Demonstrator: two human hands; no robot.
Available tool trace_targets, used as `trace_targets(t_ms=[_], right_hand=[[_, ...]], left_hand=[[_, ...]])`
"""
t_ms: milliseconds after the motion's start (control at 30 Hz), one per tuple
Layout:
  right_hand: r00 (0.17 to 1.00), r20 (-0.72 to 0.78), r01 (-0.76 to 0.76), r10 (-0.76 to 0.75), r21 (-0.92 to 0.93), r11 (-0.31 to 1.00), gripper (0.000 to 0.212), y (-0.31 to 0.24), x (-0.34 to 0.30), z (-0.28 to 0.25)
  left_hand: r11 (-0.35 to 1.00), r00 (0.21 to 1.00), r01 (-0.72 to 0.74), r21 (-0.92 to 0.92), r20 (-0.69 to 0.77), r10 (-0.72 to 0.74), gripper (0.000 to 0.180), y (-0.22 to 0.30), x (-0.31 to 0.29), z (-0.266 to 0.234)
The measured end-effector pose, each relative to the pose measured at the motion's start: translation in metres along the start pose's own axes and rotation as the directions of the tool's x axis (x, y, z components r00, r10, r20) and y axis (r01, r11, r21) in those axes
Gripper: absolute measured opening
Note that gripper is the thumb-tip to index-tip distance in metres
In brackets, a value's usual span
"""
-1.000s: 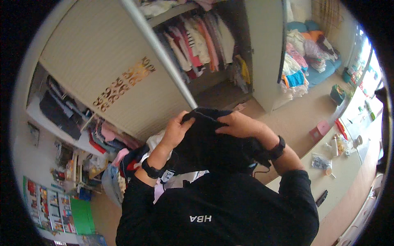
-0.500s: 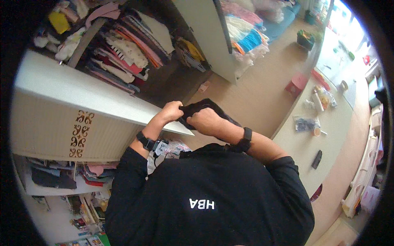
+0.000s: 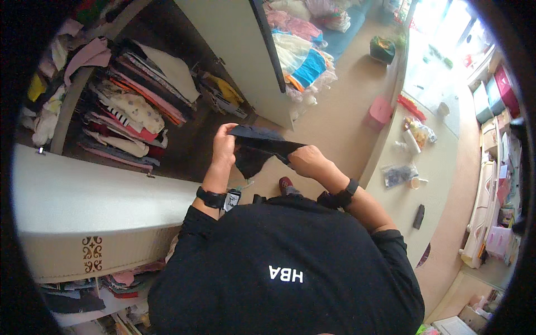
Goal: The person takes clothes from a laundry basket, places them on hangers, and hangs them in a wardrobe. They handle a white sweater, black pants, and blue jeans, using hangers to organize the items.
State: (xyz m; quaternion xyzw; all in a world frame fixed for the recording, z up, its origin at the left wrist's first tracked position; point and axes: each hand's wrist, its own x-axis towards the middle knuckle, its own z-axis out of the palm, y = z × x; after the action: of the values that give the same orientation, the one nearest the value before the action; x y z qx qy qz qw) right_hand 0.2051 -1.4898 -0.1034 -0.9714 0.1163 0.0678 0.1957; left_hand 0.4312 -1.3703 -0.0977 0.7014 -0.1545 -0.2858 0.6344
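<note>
Between my two hands hangs a black piece of clothing (image 3: 257,146), pulled out flat along its upper edge with a loose part drooping below. Its exact kind is not clear. My left hand (image 3: 224,148) grips its left end, thumb along the top edge. At the other end my right hand (image 3: 310,162) is closed in a fist round the fabric. Just beyond my left hand is an open wardrobe compartment with a stack of folded clothes (image 3: 131,106).
An open cabinet door (image 3: 234,56) stands ahead. Beyond it, clothes (image 3: 307,67) are piled on a blue surface. To the right runs a long pale table (image 3: 399,206) with bags and a cup. A pink bin (image 3: 379,111) and a green basket (image 3: 382,49) are on the floor.
My hands have moved apart, and the bunched black clothing is now spread out between them. The wardrobe has shifted left in view, and a dark red shoe now shows below the cloth.
</note>
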Motion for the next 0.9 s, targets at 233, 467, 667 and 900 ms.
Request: trace_targets(t_ms=[233, 467, 667, 900], right_hand=[[0.963, -0.162, 0.252, -0.218, 0.241, 0.937, 0.022, 0.022, 0.104, -0.057], [0.935, -0.353, 0.242, 0.026, 0.692, 0.679, 0.018, 0.133, 0.161, -0.081], [0.923, -0.049, -0.035, 0.382, 0.977, 0.211, 0.024, 0.273, 0.243, -0.105], [0.958, 0.076, -0.089, 0.275, 0.995, 0.036, 0.023, 0.398, 0.405, -0.124]], left_hand=[[0.996, 0.995, -0.059, 0.063, -0.079, 0.064, 0.022, 0.037, 0.076, -0.035], [0.826, 0.992, -0.075, 0.558, -0.045, 0.12, 0.017, 0.026, 0.144, -0.046], [0.691, 0.989, 0.03, 0.722, -0.122, 0.084, 0.023, 0.01, 0.191, -0.032], [0.364, 0.924, 0.358, 0.86, -0.383, -0.004, 0.027, 0.021, 0.189, 0.016]])
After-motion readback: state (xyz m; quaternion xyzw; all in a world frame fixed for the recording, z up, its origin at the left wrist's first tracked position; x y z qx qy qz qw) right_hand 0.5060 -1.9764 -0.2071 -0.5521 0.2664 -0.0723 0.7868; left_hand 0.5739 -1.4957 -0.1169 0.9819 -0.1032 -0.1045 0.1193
